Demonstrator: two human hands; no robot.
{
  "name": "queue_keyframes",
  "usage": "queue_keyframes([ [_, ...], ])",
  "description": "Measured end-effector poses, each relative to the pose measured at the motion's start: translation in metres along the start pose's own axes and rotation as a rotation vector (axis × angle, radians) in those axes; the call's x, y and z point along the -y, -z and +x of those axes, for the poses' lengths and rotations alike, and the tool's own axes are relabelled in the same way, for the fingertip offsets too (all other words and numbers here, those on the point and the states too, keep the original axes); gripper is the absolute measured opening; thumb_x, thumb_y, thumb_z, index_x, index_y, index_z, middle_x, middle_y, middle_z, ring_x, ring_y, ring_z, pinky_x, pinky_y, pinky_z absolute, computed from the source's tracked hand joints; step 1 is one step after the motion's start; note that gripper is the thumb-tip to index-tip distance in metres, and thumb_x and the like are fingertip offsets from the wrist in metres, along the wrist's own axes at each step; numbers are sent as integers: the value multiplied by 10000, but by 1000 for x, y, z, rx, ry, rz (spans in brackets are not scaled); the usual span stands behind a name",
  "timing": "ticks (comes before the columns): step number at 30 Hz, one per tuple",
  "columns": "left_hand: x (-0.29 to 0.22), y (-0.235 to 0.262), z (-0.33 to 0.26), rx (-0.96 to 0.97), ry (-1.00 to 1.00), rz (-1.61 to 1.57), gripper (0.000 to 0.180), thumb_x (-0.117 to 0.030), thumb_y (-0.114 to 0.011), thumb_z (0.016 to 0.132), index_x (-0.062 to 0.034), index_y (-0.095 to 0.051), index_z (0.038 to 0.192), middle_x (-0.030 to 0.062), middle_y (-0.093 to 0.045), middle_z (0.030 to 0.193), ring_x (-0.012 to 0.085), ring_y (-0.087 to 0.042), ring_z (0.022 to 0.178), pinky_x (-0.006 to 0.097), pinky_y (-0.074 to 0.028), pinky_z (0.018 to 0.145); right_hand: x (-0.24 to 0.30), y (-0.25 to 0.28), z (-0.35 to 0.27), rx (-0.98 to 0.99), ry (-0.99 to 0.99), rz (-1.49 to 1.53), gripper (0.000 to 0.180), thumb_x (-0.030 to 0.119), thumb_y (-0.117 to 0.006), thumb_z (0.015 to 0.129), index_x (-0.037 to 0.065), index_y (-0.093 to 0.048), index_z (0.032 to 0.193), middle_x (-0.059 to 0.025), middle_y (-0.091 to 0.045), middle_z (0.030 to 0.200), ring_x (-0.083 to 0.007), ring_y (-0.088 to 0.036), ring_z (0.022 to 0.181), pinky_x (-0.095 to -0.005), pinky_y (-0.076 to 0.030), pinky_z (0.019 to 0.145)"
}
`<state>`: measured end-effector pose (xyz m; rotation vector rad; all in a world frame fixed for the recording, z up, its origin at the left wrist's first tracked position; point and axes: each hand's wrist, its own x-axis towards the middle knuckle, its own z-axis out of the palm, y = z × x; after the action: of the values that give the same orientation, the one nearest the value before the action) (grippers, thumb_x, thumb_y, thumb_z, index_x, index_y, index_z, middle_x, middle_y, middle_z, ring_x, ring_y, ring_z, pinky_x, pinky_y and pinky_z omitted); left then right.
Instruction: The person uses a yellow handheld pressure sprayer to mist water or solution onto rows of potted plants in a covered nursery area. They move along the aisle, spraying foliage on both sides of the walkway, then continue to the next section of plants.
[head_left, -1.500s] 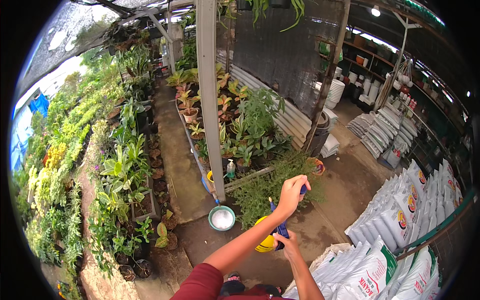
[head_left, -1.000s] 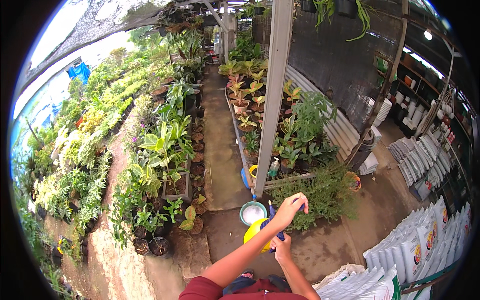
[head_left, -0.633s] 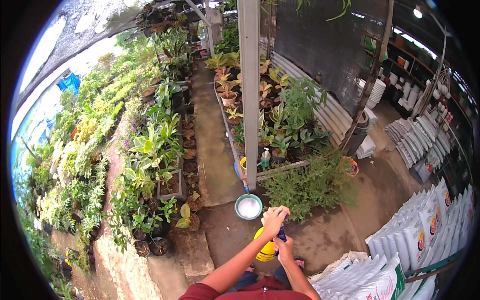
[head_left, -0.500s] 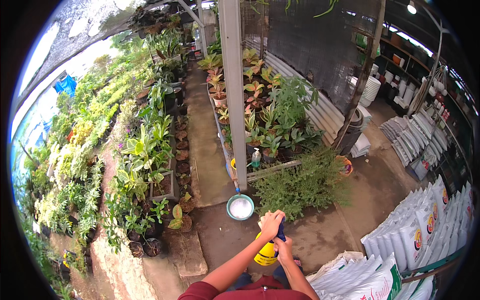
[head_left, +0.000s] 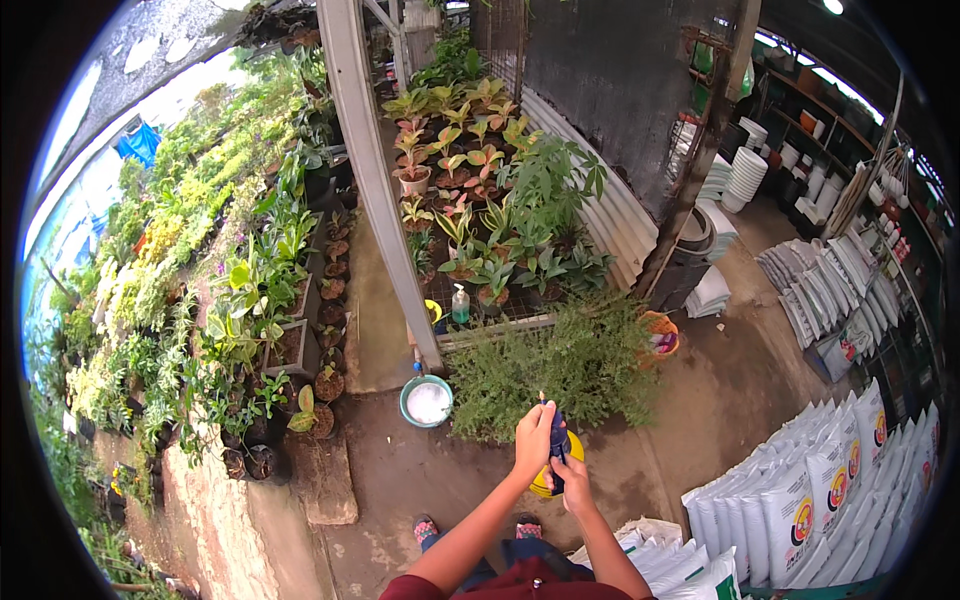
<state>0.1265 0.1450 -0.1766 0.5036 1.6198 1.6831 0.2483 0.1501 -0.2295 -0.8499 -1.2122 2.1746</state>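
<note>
A yellow spray bottle (head_left: pixel 576 452) with a dark blue spray head is held out in front of my body, above the wet floor. My left hand (head_left: pixel 534 438) is closed round the top of the head. Just below it, my right hand (head_left: pixel 573 484) grips the dark handle. My palms and fingers hide part of the head and handle. Beyond the bottle spreads a bushy fine-leaved green plant (head_left: pixel 545 375). A teal basin (head_left: pixel 404 408) with white suds sits on the floor to the left of my hands.
White printed sacks (head_left: pixel 800 495) stand in rows at the right. A metal post (head_left: pixel 375 160) rises beside the basin. Potted plants (head_left: pixel 270 300) line the left walkway. A green pump bottle (head_left: pixel 460 305) stands on the plant bench, and an orange tub (head_left: pixel 658 325) lies past the bush.
My view has shifted right, and my shoes now show below. The spray bottle has swung so its head faces me more and the yellow body is mostly behind it. Both hands keep hold.
</note>
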Motion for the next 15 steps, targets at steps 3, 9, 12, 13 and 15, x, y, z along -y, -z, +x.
queue_keyframes([
  [3, 9, -23, 17, 90, -21, 59, 411, -377, -464, 913, -8, -561, 757, 61, -594, 689, 114, -529, 614, 272, -426, 596, 11, 31, 8, -8, -23, 22, 190, 169, -498, 914, -14, -535, 879, -44, -512, 614, -105, -463, 495, -224, -378, 481],
  [9, 52, -52, 27, 107, 96, 70, 409, -393, -484, 896, 9, -554, 874, 80, -597, 703, 149, -533, 612, 291, -434, 608, -6, 71, 12, -14, -112, 56, 216, 191, -495, 921, -17, -545, 887, -56, -523, 604, -117, -472, 490, -224, -381, 483],
  [12, 74, -57, 30, 54, 120, 51, 335, -352, -494, 906, -22, -527, 864, 41, -555, 701, 107, -518, 638, 250, -432, 615, -14, 81, 11, -12, -182, 57, 218, 192, -491, 923, -16, -544, 881, -56, -522, 607, -120, -476, 496, -228, -383, 485],
  [13, 77, -58, 32, 46, 117, 45, 319, -333, -485, 916, -23, -511, 844, 23, -515, 675, 97, -505, 628, 241, -434, 611, -17, 82, 11, -10, -188, 59, 217, 193, -489, 923, -14, -541, 882, -54, -517, 610, -122, -474, 498, -230, -386, 488],
  [15, 74, -63, 39, 22, 94, -21, 308, -320, -475, 922, -26, -500, 834, 17, -498, 671, 93, -500, 624, 245, -438, 607, -22, 87, 12, -12, -241, 88, 216, 195, -491, 921, -12, -538, 884, -52, -513, 612, -122, -471, 498, -230, -388, 489],
])
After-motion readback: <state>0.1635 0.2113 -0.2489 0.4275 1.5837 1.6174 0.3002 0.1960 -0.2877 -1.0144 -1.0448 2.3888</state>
